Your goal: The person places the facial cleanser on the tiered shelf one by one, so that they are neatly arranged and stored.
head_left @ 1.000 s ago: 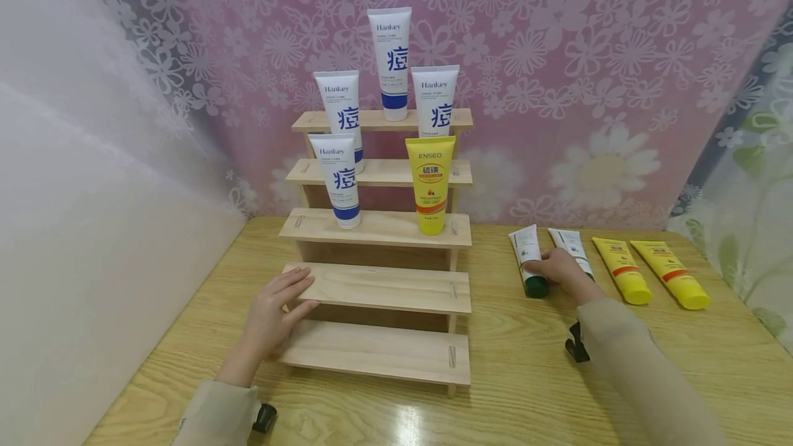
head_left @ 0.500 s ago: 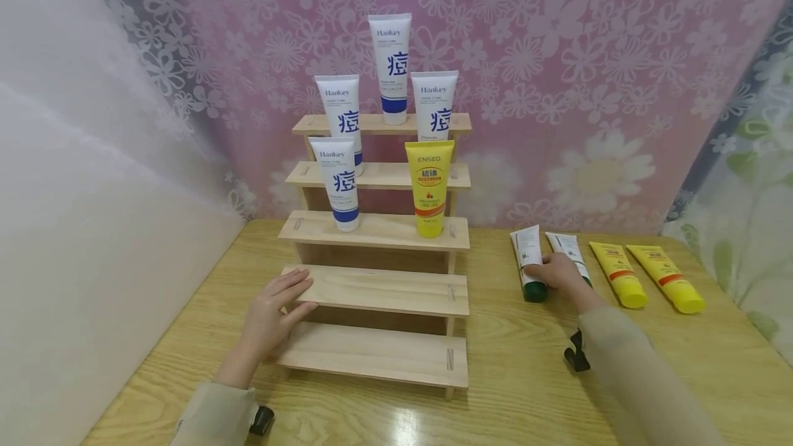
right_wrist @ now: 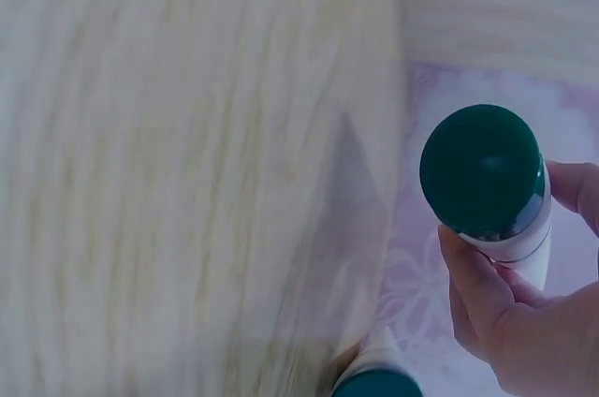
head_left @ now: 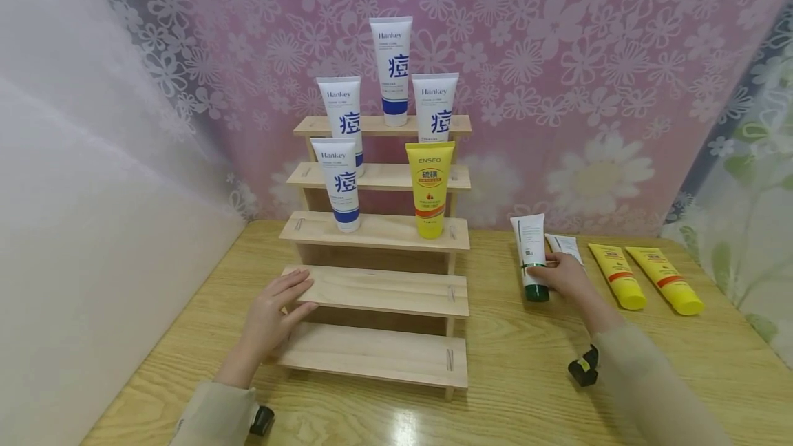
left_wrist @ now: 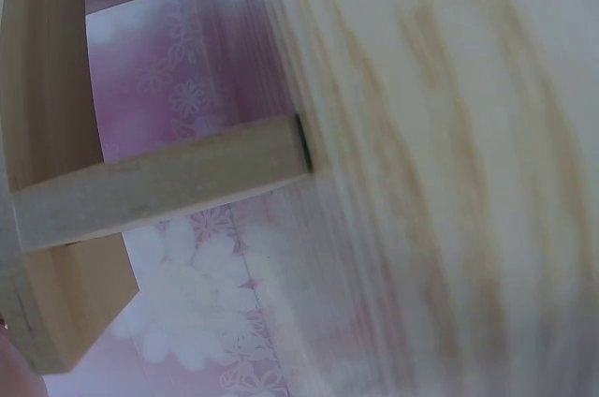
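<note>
One wood-grained desk [head_left: 508, 384] is bearing one five-tier pale wooden stand [head_left: 378, 356]. Your left hand [head_left: 270, 312] is resting on it, fingers extended; to its right, your right hand [head_left: 565, 275] is pinching one of two tapering green-capped white tubes [head_left: 531, 243]. Three yellow tubes [head_left: 429, 188] and four blue-banded white tubes [head_left: 392, 74] are showing.

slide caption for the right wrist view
Right hand gripping a green-capped white tube, a second green-capped tube at the bottom edge, wooden table filling the left.
</note>
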Demonstrator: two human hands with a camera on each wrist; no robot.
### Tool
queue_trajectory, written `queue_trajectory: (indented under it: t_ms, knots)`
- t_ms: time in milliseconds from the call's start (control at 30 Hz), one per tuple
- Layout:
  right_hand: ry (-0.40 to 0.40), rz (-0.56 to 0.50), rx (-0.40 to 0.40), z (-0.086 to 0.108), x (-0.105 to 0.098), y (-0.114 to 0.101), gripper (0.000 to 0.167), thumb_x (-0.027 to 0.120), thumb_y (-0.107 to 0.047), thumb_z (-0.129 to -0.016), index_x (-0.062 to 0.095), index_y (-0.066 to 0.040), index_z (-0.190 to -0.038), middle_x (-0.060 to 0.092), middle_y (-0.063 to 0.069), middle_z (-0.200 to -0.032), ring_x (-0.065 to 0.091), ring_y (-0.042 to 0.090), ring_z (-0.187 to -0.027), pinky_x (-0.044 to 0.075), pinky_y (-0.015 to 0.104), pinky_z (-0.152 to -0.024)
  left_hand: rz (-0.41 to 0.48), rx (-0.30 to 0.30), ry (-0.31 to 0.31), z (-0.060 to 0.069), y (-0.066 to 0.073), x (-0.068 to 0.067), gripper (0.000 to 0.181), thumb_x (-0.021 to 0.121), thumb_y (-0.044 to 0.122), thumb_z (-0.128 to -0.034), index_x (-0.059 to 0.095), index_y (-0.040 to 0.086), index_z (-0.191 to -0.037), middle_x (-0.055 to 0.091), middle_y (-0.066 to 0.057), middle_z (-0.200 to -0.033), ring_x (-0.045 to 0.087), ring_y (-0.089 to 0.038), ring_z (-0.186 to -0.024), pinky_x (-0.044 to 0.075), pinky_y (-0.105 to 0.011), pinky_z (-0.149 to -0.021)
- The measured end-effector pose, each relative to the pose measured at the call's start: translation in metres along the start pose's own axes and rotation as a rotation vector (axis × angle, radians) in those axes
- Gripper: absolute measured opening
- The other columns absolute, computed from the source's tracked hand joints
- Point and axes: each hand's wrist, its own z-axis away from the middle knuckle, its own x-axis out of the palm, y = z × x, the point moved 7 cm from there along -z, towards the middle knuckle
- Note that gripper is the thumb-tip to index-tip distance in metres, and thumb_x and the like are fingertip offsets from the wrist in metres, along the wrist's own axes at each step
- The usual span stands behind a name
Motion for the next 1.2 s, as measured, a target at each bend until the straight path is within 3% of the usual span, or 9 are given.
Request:
queue_trajectory:
  t_ms: [267,467,800,1033,1200]
  knots:
    - [0.014,-0.119,-0.024,0.019,0.003,-0.010,0.073,0.058,-0.024,-0.086,0.018,0.015,-0.132,0.035,0.034,-0.125,0.043,0.038,-0.108,0.052,0.030,-0.075,0.000,-0.010,-0.010,0.000,0.000,0.001,0.040,0.074,0.020,-0.0688,0.065,-0.003,-0.101,0.059,-0.016,-0.110,0.053,-0.032,-0.104,0.041,-0.043,-0.088]
    - [0.019,-0.230,-0.089,0.041,0.006,-0.025,0.070,0.058,-0.017,-0.086,0.015,0.012,-0.135,0.034,0.031,-0.127,0.047,0.026,-0.104,0.051,0.028,-0.077,0.010,-0.002,-0.002,0.000,0.000,0.001,0.040,0.074,0.020,-0.0690,0.065,-0.003,-0.100,0.059,-0.016,-0.110,0.053,-0.032,-0.103,0.041,-0.043,-0.089]
    - [0.028,-0.318,-0.158,0.073,0.010,-0.050,0.073,0.061,-0.015,-0.085,0.013,0.006,-0.136,0.033,0.025,-0.127,0.045,0.021,-0.104,0.047,0.021,-0.078,0.026,0.007,0.011,-0.002,0.001,0.000,0.040,0.075,0.017,-0.0666,0.065,-0.003,-0.100,0.060,-0.016,-0.109,0.053,-0.032,-0.103,0.041,-0.043,-0.089]
    - [0.061,-0.331,-0.200,0.091,0.015,-0.068,0.071,0.064,-0.018,-0.083,0.019,0.004,-0.134,0.035,0.022,-0.127,0.044,0.019,-0.105,0.045,0.016,-0.078,0.033,0.013,0.025,-0.001,0.002,-0.002,0.043,0.065,0.033,-0.0778,0.065,-0.004,-0.099,0.060,-0.017,-0.108,0.053,-0.034,-0.102,0.042,-0.043,-0.088]
    - [0.061,-0.354,-0.215,0.100,0.022,-0.081,0.069,0.064,-0.016,-0.083,0.021,0.002,-0.133,0.036,0.020,-0.126,0.044,0.020,-0.106,0.046,0.017,-0.078,0.034,0.010,0.019,-0.001,0.001,-0.002,0.044,0.062,0.036,-0.0793,0.065,-0.003,-0.099,0.060,-0.017,-0.108,0.053,-0.034,-0.102,0.041,-0.043,-0.088]
